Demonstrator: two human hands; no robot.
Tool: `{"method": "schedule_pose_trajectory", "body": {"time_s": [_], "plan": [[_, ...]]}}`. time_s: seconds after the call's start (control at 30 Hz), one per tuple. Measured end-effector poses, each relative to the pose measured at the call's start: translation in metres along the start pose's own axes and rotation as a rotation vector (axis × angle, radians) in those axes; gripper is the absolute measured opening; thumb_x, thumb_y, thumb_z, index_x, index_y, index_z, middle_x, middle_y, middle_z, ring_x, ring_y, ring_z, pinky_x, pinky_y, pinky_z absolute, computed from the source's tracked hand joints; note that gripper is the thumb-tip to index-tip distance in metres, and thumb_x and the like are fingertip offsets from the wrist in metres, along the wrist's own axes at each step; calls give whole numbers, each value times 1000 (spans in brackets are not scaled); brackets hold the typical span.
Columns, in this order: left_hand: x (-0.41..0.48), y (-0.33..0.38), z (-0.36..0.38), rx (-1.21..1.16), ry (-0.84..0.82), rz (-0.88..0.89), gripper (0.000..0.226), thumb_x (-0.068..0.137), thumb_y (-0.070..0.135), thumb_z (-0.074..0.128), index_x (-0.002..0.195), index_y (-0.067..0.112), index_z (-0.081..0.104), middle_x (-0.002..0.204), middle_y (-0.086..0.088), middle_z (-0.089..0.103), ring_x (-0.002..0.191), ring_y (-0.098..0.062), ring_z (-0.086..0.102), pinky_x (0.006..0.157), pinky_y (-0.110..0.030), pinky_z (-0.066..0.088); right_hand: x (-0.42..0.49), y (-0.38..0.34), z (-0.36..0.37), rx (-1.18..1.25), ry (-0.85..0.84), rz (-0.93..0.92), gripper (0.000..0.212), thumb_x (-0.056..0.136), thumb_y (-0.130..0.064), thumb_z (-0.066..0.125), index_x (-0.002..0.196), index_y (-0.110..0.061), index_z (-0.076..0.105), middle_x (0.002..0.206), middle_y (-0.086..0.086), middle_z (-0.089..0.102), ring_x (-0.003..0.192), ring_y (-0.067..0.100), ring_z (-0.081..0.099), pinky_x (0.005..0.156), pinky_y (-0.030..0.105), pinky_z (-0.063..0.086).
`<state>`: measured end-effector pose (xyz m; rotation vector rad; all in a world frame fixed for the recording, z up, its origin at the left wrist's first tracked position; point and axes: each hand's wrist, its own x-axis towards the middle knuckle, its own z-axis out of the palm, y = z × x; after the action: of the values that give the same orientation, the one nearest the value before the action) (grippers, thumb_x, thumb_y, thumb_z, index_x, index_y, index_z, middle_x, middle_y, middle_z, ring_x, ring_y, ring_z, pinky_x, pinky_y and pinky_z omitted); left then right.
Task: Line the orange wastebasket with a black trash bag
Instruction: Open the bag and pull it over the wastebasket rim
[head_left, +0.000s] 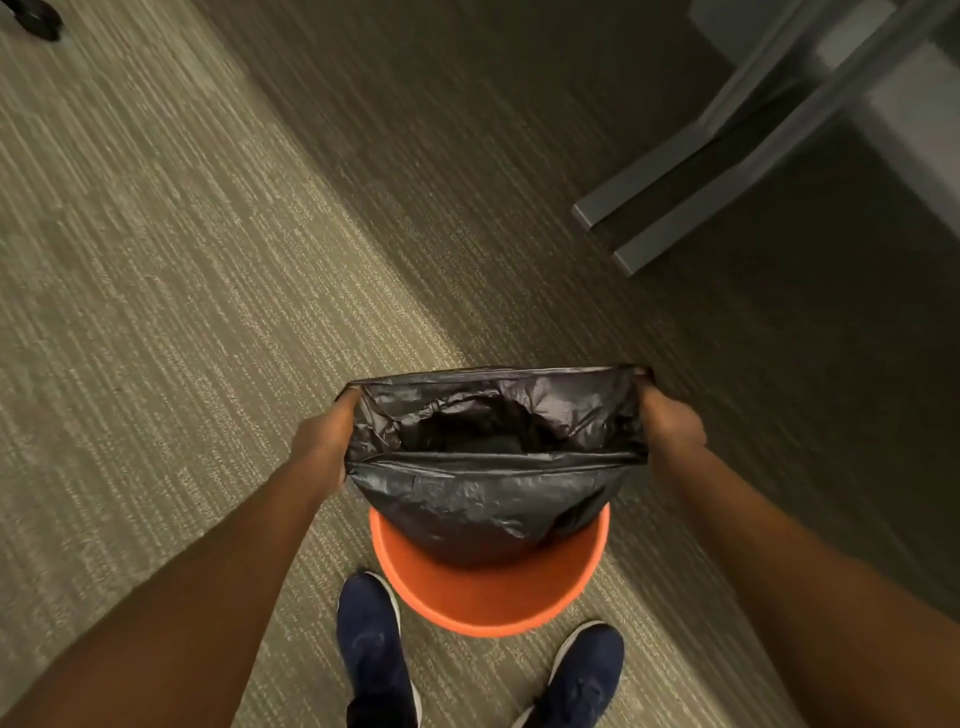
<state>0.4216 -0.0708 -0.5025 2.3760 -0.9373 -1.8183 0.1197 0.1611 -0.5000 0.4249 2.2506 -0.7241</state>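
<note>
Both forearms extend forward and down. Left hand (324, 441) grips the left edge of the crinkled black plastic trash bag (488, 499); right hand (670, 421) grips its right edge, with the mouth stretched wide between them. Fingers of both hands are hidden by the plastic. Bag bottom hangs into the round orange plastic wastebasket (488, 597), standing on striped beige carpet (156, 260) just ahead of two navy shoes (371, 649). Bag conceals the basket's far rim.
</note>
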Motion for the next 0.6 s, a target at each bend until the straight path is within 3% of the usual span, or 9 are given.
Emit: {"method": "schedule_pose_trajectory", "body": {"time_s": [0.07,0.17,0.23,0.33,0.37,0.4,0.47,0.53,0.6], "plan": [[10,-3,4,23,-51,-53,44,89,50,67,99,8,71,82,-11,78,65,-29,74,52,-33,57,10,-3,10,17,-45,34,75,73,-79,52,98,-11,73,115,12,73,97,30,68,92,36,51],[25,-15,5,110,-47,-136,42,94,47,61,109,9,66,99,-13,69,84,-29,65,77,-35,53,23,0,23,34,-94,65,46,92,-53,61,103,-9,71,121,16,70,102,32,67,91,39,53],[30,-24,4,143,-42,-178,36,96,43,60,107,9,63,101,-11,64,81,-26,58,71,-30,44,25,6,29,89,-133,89,35,95,-37,65,112,-7,69,119,16,70,97,31,69,86,39,56],[33,-36,3,171,-37,-203,34,98,41,59,106,9,63,109,-11,65,90,-27,57,64,-29,37,22,20,32,153,-197,193,22,96,-32,64,85,-13,63,64,5,74,47,20,67,46,27,54],[32,-39,2,166,-42,-202,34,98,42,59,104,9,64,104,-10,67,87,-26,59,64,-29,38,22,26,31,149,-202,215,26,97,-33,63,79,-13,61,51,4,69,36,18,62,35,23,47],[30,-43,1,163,-55,-199,35,97,43,60,102,9,64,98,-9,68,82,-25,60,63,-29,39,21,30,31,134,-201,224,29,97,-34,63,77,-13,61,52,6,67,35,19,60,30,19,42],[24,-51,-4,160,-99,-184,38,95,46,63,97,9,68,90,-7,70,77,-24,62,63,-30,43,14,40,27,113,-223,223,31,95,-38,65,84,-9,66,72,10,68,45,21,62,38,19,47],[16,-61,-11,166,-120,-171,38,92,47,67,90,9,70,87,-8,73,76,-25,65,64,-30,47,4,52,20,129,-239,223,43,87,-44,74,101,-4,71,89,15,71,63,25,66,69,31,59],[9,-75,-16,165,-114,-155,32,91,40,69,88,8,71,80,-9,74,72,-25,65,64,-31,46,-10,65,7,168,-254,219,53,77,-49,82,100,-2,73,91,16,75,71,28,72,74,37,61]]}}
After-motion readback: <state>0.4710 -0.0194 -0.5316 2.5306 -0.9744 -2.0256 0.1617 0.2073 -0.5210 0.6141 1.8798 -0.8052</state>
